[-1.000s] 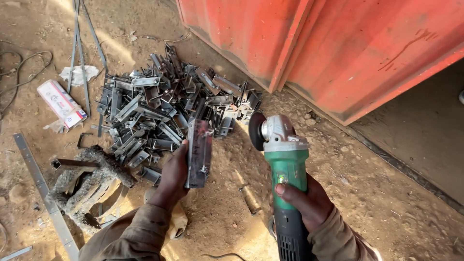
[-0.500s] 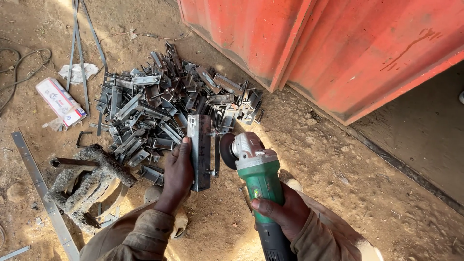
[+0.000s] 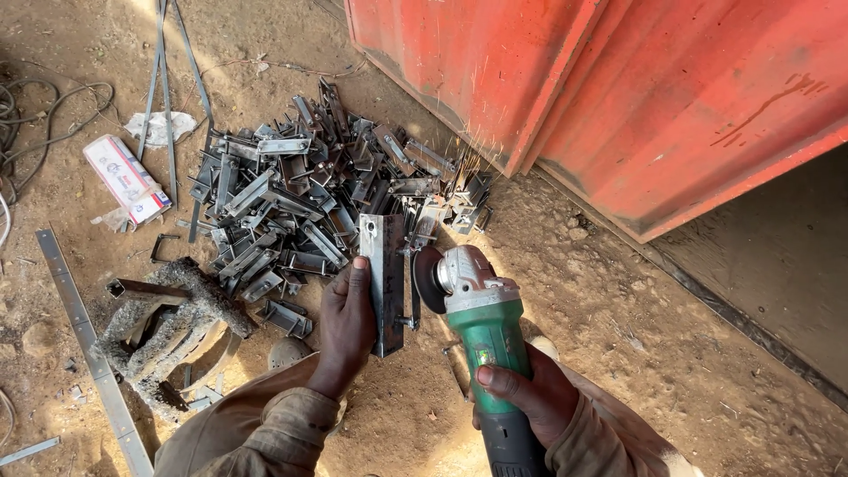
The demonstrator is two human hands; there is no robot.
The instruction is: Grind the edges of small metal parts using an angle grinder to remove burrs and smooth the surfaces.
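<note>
Your left hand (image 3: 346,322) is gripping a flat, grey steel bracket (image 3: 387,281), thumb pressing its near face, holding it upright above the sandy ground. Your right hand (image 3: 521,396) is clenching the smooth green angle grinder (image 3: 481,327), its dark disc touching the bracket's edge, just beyond your fingers.

— How do the hands sit?
— Left hand (image 3: 346,325) reaches forward, fingers (image 3: 358,274) extended and pressed flat; right hand (image 3: 521,399) is curled tight, knuckles up; both forearms sleeved, angled inward.
</note>
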